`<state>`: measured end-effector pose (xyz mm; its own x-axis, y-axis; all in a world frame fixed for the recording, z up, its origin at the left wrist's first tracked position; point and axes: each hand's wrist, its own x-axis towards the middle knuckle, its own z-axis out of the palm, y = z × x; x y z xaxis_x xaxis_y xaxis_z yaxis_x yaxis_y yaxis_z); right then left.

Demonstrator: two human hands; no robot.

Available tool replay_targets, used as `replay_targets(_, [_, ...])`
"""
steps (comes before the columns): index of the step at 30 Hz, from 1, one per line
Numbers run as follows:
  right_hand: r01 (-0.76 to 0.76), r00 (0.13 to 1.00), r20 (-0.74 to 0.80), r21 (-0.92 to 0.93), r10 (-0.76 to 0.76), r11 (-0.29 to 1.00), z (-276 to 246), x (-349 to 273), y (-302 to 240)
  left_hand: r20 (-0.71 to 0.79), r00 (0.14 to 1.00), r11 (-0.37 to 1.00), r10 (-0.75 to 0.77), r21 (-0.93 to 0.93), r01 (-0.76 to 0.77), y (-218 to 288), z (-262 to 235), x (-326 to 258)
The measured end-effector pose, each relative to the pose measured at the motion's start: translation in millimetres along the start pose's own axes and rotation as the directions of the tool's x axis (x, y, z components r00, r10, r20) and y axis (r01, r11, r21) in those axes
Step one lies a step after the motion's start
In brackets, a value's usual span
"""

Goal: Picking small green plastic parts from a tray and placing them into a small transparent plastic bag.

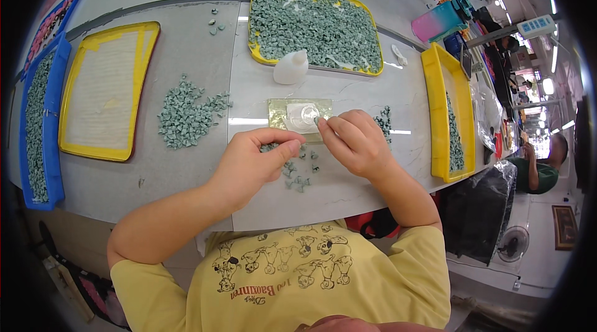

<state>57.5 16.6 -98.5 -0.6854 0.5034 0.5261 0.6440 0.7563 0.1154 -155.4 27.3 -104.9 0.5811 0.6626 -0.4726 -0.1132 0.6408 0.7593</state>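
My right hand pinches a small grey-green piece at the edge of a clear glue-like puddle. That puddle lies on a white patch on a square yellowish plate. My left hand is closed, thumb and forefinger pressed together at the plate's near corner; what they hold, if anything, is too small to name. Several loose grey-green pieces lie just below the fingertips, some partly hidden by the left hand. Beyond the plate stands a white squeeze bottle with a pointed tip.
A yellow-rimmed tray full of green pieces lies at the back. To the left are a heap of pieces, a yellow-framed white tray and a blue bin. At right stand a yellow bin and a pink-and-teal bottle. Another person sits farther right.
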Motion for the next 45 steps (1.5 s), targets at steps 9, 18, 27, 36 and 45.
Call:
replay_targets(9, [-0.282,0.930,-0.111,0.397,0.351,0.873,-1,2,-13,0.016,1.000,0.999,0.023,-0.048,-0.022,2,-5,-5])
replay_targets(18, [-0.498,0.685,0.198,0.830,0.701,0.252,-2,12,-41,0.100,0.992,0.985,-0.080,-0.144,0.094,1,-10,-12])
replay_targets(27, [-0.129,0.964,-0.152,0.453,0.218,0.882,5,19,-44,0.141,0.980,0.959,-0.141,-0.225,0.171,-1,-12,-14])
replay_targets(36, [-0.134,0.954,-0.181,0.459,0.241,0.878,1,23,-42,0.152,0.979,0.974,-0.138,-0.161,0.162,4,-13,-19])
replay_targets(45, [-0.292,0.872,-0.253,0.418,0.419,0.860,-17,15,-17,0.084,0.993,0.996,-0.081,0.030,0.079,11,-2,-13])
